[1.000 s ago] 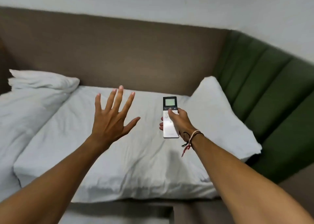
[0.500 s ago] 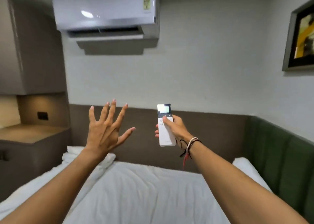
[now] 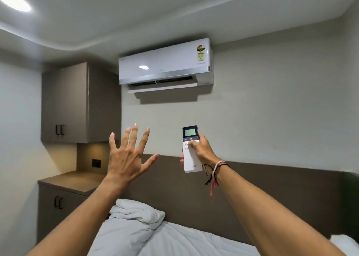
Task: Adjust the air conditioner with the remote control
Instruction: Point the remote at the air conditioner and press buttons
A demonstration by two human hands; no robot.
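A white wall-mounted air conditioner [image 3: 165,65] hangs high on the far wall, its louvre flap open at the bottom. My right hand [image 3: 202,150] grips a slim white remote control [image 3: 191,154] held upright below the unit, the lit screen at its top facing me and the thumb resting on the round buttons under the power key. My left hand [image 3: 128,156] is raised beside it at the same height, palm away from me, fingers spread, holding nothing. String bracelets circle my right wrist.
A bed with white sheets [image 3: 174,242] and a crumpled pillow [image 3: 134,213] lies below my arms against a brown headboard [image 3: 272,193]. On the left stand a brown wall cabinet [image 3: 77,104] and a lower counter cabinet [image 3: 64,193]. A ceiling light [image 3: 14,2] glows at top left.
The view has tilted up from the bed to the wall, bringing the air conditioner fully into view. Both hands rose with it; the right still holds the remote, the left stays spread.
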